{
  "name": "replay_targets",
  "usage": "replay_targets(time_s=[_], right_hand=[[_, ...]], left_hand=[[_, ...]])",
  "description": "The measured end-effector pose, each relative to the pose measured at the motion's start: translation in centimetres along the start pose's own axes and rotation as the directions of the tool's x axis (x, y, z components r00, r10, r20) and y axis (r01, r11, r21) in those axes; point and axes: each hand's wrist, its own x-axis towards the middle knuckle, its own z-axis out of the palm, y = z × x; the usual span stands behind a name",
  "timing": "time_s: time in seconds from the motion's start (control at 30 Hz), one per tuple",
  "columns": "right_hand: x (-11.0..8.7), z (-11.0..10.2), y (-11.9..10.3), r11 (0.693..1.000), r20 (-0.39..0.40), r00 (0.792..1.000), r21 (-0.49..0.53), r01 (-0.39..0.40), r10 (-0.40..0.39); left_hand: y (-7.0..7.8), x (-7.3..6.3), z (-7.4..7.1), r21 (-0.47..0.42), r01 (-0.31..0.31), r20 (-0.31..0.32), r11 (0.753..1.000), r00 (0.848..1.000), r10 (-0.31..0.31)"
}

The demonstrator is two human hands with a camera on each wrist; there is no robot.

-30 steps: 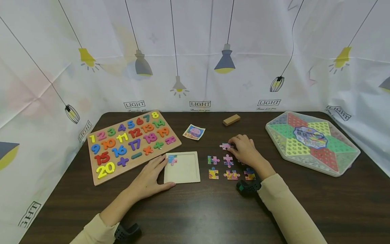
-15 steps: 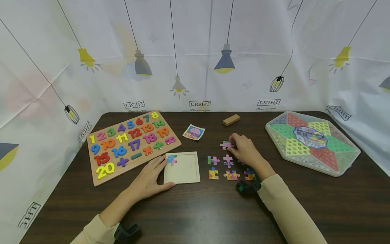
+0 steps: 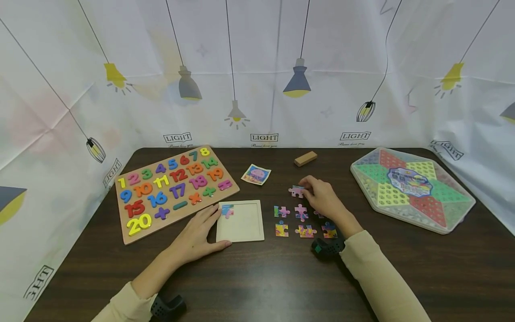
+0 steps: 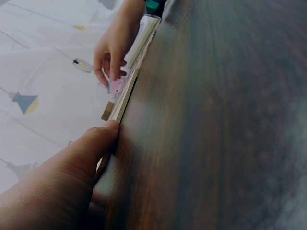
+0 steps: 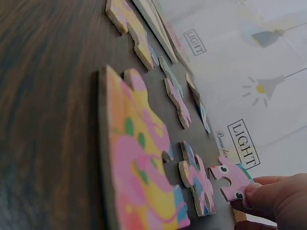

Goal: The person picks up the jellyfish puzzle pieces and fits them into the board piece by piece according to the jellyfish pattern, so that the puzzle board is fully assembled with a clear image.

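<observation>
Being pinched by the right hand [image 3: 323, 197], the pink piece [image 3: 296, 192] is held beyond the loose pieces [image 3: 282, 230]; it may be dropped if pinched too near its edge, and the tray [image 3: 244, 227] may be shifted if pushed by the left hand [image 3: 196, 235], spread at its side

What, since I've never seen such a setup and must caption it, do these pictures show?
There's no machine, only a person working bare-handed. The wide view comes from a head-worn camera; the close ones come from wrist cameras, one per arm. The left hand rests against a shallow wooden tray with one corner filled. The right hand pinches a pink puzzle piece with printed eyes. On the dark table lie loose puzzle pieces, a picture card, a wooden block, a number board and a hexagonal board.
</observation>
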Motion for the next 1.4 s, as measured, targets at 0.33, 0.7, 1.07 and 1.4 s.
replay_targets(time_s=[0.33, 0.7, 1.07, 1.4], right_hand=[[-0.1, 0.3, -0.6, 0.996, -0.018, 0.999, 0.071, -0.047, 0.049], [0.0, 1.1, -2.5, 0.990, 0.013, 1.000, 0.138, -0.010, 0.009], [1.0, 2.4, -4.4, 0.984, 0.038, 0.999, 0.177, 0.015, -0.022], [1.7, 3.5, -5.9, 0.978, 0.065, 0.996, 0.204, 0.054, -0.068]], left_hand=[[0.1, 0.0, -0.1, -0.003, 0.009, 0.010, 1.000, 1.000, -0.009], [-0.1, -0.1, 0.2, 0.000, 0.001, 0.001, 1.000, 1.000, -0.001], [-0.2, -0.1, 0.2, 0.005, 0.011, 0.010, 1.000, 1.000, -0.011], [-0.2, 0.0, 0.3, 0.005, 0.006, 0.002, 1.000, 1.000, -0.006]])
